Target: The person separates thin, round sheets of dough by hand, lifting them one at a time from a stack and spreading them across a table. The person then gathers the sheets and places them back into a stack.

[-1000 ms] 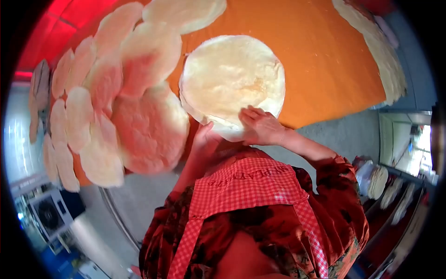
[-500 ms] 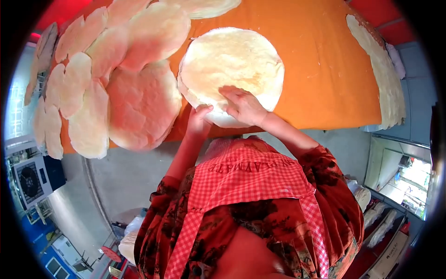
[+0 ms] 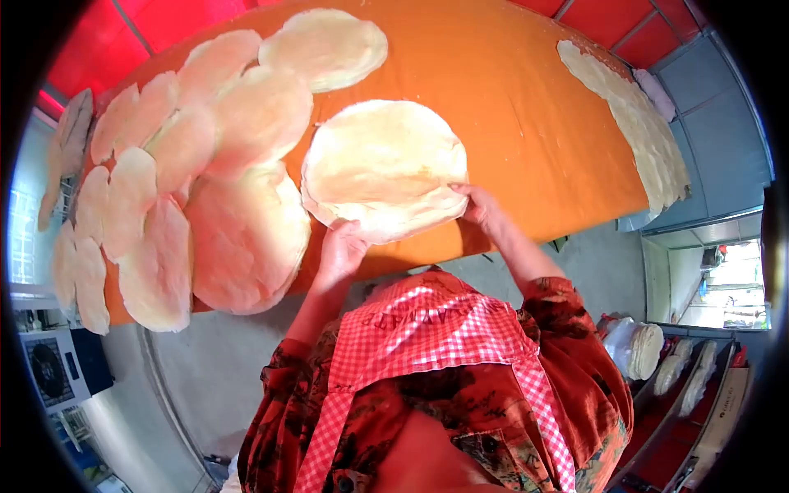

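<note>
A stack of round, thin flatbreads (image 3: 386, 164) lies near the front edge of the orange-covered table, straight before me. My left hand (image 3: 343, 251) grips its near-left rim, thumb on top and fingers underneath. On the right rim, my right hand (image 3: 483, 204) pinches the edge with the thumb above; its other fingers are mostly hidden below. The near side of the stack looks slightly raised and bent between both hands. Just left of it, a large flatbread pile (image 3: 246, 238) sits apart from my hands.
More flatbreads (image 3: 263, 111) overlap across the table's left side, and another round stack (image 3: 325, 49) lies at the back. A pale layered sheet (image 3: 633, 123) hangs along the right edge of the orange cloth (image 3: 551, 156). Bagged round breads (image 3: 645, 349) stand low at the right.
My right hand has moved from the top of the stack to its right rim. My left hand keeps its hold at the near-left edge. The camera view has shifted.
</note>
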### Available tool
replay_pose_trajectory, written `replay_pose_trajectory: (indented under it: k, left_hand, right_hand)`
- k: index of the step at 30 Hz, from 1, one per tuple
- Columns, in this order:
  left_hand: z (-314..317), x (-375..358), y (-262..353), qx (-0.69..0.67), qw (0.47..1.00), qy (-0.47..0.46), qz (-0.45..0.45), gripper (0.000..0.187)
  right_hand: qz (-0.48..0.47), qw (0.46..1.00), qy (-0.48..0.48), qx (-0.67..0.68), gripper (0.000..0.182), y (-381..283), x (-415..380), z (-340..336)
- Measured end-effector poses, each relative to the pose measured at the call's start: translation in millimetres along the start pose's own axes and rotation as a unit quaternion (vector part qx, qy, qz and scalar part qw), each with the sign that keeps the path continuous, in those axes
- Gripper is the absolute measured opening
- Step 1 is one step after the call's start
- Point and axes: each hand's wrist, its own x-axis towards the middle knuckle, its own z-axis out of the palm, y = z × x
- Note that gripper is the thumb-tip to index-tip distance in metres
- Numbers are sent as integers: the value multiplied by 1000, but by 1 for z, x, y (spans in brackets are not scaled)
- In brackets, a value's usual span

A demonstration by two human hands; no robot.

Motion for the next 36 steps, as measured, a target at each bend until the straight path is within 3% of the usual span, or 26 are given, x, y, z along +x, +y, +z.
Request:
replay_pose_trajectory:
  k: [1,2,5,6,7,9,11,13,15,17,19,20,21,23,25,26,30,33,36]
  left_hand:
    - [-8,4,-3,2,1000,-9,-12,40]
    - [1,1,-2,19,999,0,-27,38]
    - [37,-21,9,-13,994,-23,-106,42]
    - [48,-21,5,-36,987,-50,-145,46]
    - [42,-21,-4,-9,991,-13,-134,48]
    - [12,-16,-11,46,992,66,-98,54]
    - [14,-18,-1,3,997,61,-37,52]
    - [5,-18,9,-19,1000,-8,-12,57]
    - [8,-18,16,-47,998,-36,23,60]
    - [0,-14,13,-106,993,-52,27,64]
    - [4,-10,6,-110,993,-33,40,68]
    - [-17,-2,1,-87,993,-72,29,72]
    - [-18,-2,-4,-94,994,-32,36,75]
    - [-21,-2,-10,-89,991,-46,93,76]
    - [-14,-8,-3,-137,986,-72,67,76]
    - [-9,-11,1,-160,982,-88,54,77]
    - [-7,-12,6,-112,991,-59,30,75]
    - [-9,-7,5,-103,990,-67,66,70]
    - [-30,-2,-1,-147,983,-106,31,67]
  right_hand:
    - [-9,999,8,-46,41,-14,19,-2]
    - [-71,991,-76,-85,43,-48,36,8]
    - [-168,949,-131,-233,53,-165,-52,132]
    - [-310,881,-149,-325,44,-187,-46,151]
    - [-342,818,-52,-460,34,-203,-81,189]
    - [-398,716,-43,-572,35,-215,-105,242]
    - [-478,562,-41,-674,39,-190,-119,279]
    - [-425,487,-63,-761,46,-129,-141,292]
    - [-392,477,-74,-783,50,-58,-134,282]
    - [-358,520,-154,-760,48,5,-111,257]
    - [-273,590,-173,-740,46,32,-113,233]
    - [-307,574,-161,-742,48,49,-102,215]
    - [-341,559,-147,-742,50,67,-91,193]
    - [-369,553,-145,-733,55,78,-76,167]
    - [-359,574,-164,-718,61,75,-61,155]
    - [-287,613,-179,-714,67,63,-72,164]
    - [-440,496,-144,-734,63,76,-97,172]
    - [-437,583,-176,-662,56,71,-85,163]
    - [-380,667,-210,-606,35,53,-75,157]
